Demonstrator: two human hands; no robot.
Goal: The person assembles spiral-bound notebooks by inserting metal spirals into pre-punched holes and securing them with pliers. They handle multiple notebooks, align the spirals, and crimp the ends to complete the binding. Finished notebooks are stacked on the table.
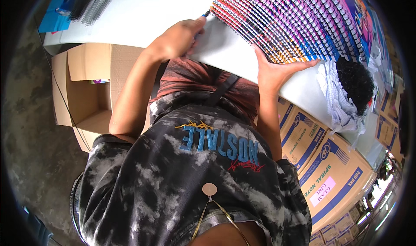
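A row of spiral notebooks (pixel 255 18) lies close together on the white table, black wire coils facing up and colourful covers between them. My left hand (pixel 184 39) is closed around a small tool with a blue handle and dark tip, which looks like pliers (pixel 206 14). Its tip is at the left end of the nearest coils; most of the tool is hidden in the fist. At the row's near right corner, my right hand (pixel 277 70) rests against the notebooks, thumb and fingers stretched wide apart.
Loose black coils (pixel 93 8) lie at the table's far left beside a blue object (pixel 58 12). An open cardboard box (pixel 89 85) stands below on the left. To the right are a crumpled white cloth (pixel 340 101), a black bristly bundle (pixel 355 83) and closed cartons (pixel 342 176).
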